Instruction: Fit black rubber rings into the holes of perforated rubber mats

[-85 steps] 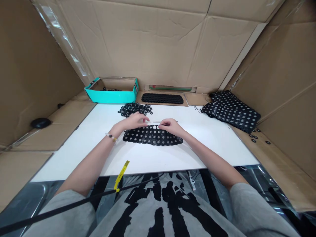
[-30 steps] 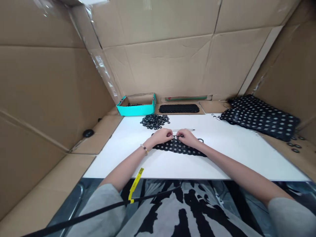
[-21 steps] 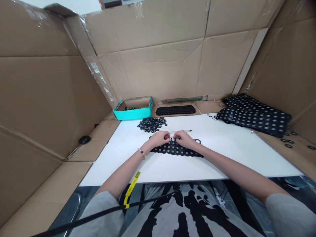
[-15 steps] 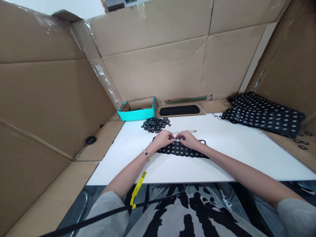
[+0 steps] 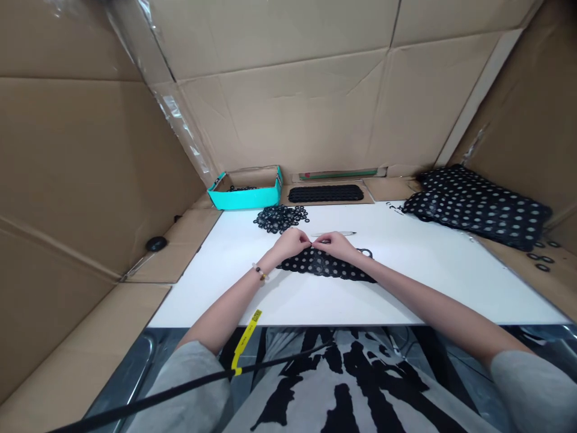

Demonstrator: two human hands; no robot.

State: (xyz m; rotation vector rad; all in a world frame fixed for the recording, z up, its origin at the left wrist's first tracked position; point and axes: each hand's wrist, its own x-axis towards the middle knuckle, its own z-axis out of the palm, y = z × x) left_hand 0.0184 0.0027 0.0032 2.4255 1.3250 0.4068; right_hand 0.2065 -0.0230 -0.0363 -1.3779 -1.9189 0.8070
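A black perforated sheet of rubber rings [image 5: 324, 266] lies on the white table [image 5: 216, 294], its holes showing white. My left hand [image 5: 291, 243] and my right hand [image 5: 333, 245] rest on its far edge, fingertips almost meeting. Anything pinched between them is hidden. A black ring [image 5: 366, 253] sits at the sheet's right end, just past my right hand. Beyond my hands lie a thin pale stick [image 5: 333, 233] and a loose heap of small black rubber rings [image 5: 280, 219].
A teal cardboard box [image 5: 246, 198] holds a few rings at the back. Next to it lies a black ring mat [image 5: 325, 193]. Stacked perforated sheets [image 5: 478, 207] and scattered rings [image 5: 541, 258] lie at right. Cardboard walls surround the table.
My hands have shifted slightly left, and the small ring seen between my fingertips no longer shows. The camera view has also shifted a little, moving the table slightly upward in the picture.
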